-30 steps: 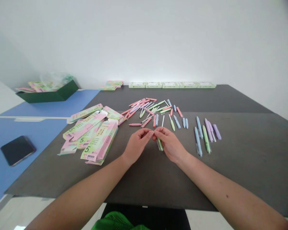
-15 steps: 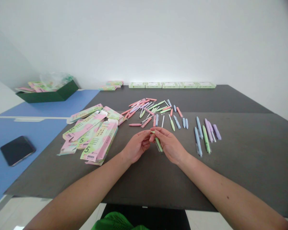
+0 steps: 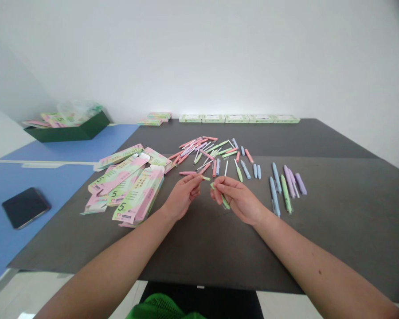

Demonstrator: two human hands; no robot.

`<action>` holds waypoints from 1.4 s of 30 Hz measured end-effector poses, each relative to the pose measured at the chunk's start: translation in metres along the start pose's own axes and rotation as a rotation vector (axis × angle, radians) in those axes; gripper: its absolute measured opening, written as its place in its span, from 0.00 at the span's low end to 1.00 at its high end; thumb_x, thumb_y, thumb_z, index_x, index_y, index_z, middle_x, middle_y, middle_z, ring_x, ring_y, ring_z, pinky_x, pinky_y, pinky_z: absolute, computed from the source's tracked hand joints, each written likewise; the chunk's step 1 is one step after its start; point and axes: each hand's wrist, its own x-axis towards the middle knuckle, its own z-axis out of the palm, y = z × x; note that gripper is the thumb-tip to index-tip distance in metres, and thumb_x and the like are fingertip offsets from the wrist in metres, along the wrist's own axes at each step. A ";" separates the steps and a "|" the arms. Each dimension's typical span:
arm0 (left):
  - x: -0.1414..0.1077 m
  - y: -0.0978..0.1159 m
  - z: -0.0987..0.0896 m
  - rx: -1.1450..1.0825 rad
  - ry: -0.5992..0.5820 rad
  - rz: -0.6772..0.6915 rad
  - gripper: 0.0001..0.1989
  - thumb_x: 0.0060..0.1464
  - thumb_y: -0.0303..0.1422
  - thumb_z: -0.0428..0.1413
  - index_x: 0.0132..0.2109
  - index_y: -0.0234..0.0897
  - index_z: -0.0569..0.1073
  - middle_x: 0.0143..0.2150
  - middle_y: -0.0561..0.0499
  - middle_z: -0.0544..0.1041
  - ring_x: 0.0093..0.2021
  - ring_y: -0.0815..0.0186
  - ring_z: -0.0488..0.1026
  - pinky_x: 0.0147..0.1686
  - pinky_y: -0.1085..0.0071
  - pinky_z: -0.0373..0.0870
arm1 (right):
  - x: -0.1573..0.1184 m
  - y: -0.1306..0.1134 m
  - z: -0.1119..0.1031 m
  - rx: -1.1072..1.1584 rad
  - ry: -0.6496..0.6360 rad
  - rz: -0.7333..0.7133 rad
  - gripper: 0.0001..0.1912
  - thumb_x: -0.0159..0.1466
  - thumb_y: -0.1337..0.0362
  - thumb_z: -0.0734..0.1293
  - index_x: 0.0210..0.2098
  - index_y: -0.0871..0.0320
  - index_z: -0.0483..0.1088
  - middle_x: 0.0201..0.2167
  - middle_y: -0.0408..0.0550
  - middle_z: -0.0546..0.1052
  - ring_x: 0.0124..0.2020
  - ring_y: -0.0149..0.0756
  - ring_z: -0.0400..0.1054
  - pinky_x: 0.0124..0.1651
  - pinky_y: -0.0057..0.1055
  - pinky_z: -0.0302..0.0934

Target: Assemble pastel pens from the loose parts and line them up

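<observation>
Pinching a small green piece (image 3: 206,178) between thumb and forefinger of the left hand (image 3: 182,197), closed tight. Gripping a green barrel (image 3: 225,203) in the right hand (image 3: 237,197), fingers curled round (probably to leave its near-left end free). Holding both just apart over the desk (image 3: 199,248). Overlapping at left: printed cartons (image 3: 136,190). Ranged at right: pens (image 3: 285,189), perhaps kept from mixing with loose parts (image 3: 206,154) heaped centrally. Lined up farthest: boxes (image 3: 236,118), likely for tidiness.

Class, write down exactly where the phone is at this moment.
In the head view, the phone lies at far left on the blue surface, left of the pink-and-green packets.
</observation>
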 end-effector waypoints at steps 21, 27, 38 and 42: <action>0.000 0.000 -0.003 -0.199 -0.056 -0.163 0.10 0.50 0.34 0.57 0.27 0.33 0.66 0.21 0.60 0.52 0.19 0.78 0.50 0.19 0.79 0.51 | 0.005 0.003 -0.006 -0.234 0.167 -0.038 0.11 0.59 0.59 0.65 0.41 0.55 0.69 0.18 0.37 0.68 0.24 0.29 0.61 0.34 0.28 0.54; -0.003 -0.005 0.003 -0.255 -0.138 -0.412 0.09 0.50 0.33 0.57 0.28 0.32 0.66 0.22 0.59 0.54 0.19 0.79 0.51 0.19 0.80 0.52 | 0.006 0.010 -0.010 -0.659 0.139 -0.083 0.15 0.59 0.60 0.65 0.46 0.53 0.72 0.19 0.38 0.69 0.23 0.31 0.62 0.33 0.30 0.54; -0.010 -0.005 0.008 0.536 0.004 0.091 0.13 0.54 0.40 0.51 0.31 0.36 0.73 0.24 0.53 0.65 0.27 0.67 0.62 0.28 0.72 0.57 | 0.004 0.006 -0.011 -1.104 0.147 -0.281 0.11 0.64 0.60 0.61 0.35 0.51 0.76 0.21 0.44 0.70 0.30 0.37 0.64 0.35 0.31 0.52; -0.016 -0.001 0.011 0.944 0.165 0.398 0.11 0.54 0.39 0.52 0.36 0.38 0.74 0.31 0.51 0.72 0.33 0.65 0.65 0.35 0.71 0.58 | 0.003 0.005 -0.009 -1.401 0.162 -0.260 0.14 0.64 0.60 0.60 0.25 0.56 0.71 0.22 0.46 0.69 0.30 0.36 0.62 0.32 0.30 0.49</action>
